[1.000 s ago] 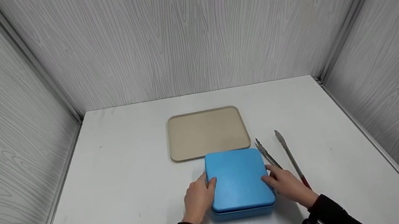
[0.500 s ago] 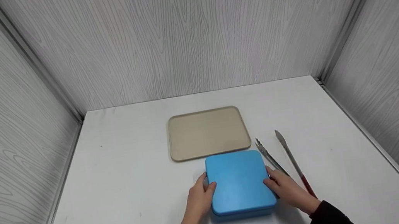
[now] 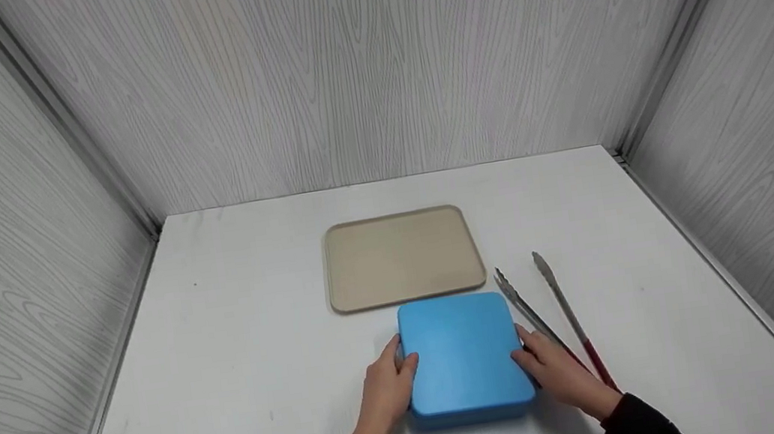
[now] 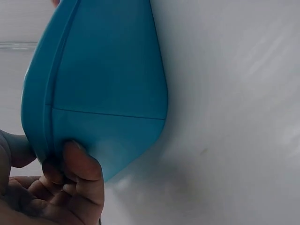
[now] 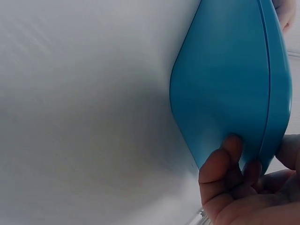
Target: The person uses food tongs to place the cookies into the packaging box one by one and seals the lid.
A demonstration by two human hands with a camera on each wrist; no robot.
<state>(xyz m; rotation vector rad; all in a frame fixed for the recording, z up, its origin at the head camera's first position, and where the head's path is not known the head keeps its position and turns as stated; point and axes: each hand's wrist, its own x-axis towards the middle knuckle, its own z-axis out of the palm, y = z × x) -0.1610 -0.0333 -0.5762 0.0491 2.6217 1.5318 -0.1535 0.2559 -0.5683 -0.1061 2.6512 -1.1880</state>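
A blue rectangular tin box (image 3: pixel 464 357) with rounded corners stands on the white table, its lid on top. My left hand (image 3: pixel 385 391) grips the box's left side, thumb over the lid's edge. On the opposite side, my right hand (image 3: pixel 560 370) holds it the same way. In the left wrist view, curled fingers (image 4: pixel 84 173) lie against the tin's wall, just by the seam below the lid. The right wrist view shows the fingertips (image 5: pixel 232 145) touching the wall near the lid's lower edge. What is inside the box is hidden.
Behind the box lies a flat beige tray (image 3: pixel 400 257). Spread metal tongs (image 3: pixel 561 298) with red handles lie to the right, partly covered by the right hand. Grey wood-grain panels (image 3: pixel 365 61) wall the table at the back and both sides.
The lid has come down onto the box; the dark gap along its front edge has closed. Both hands have sunk slightly toward the near side, baring more of the tongs' red handles.
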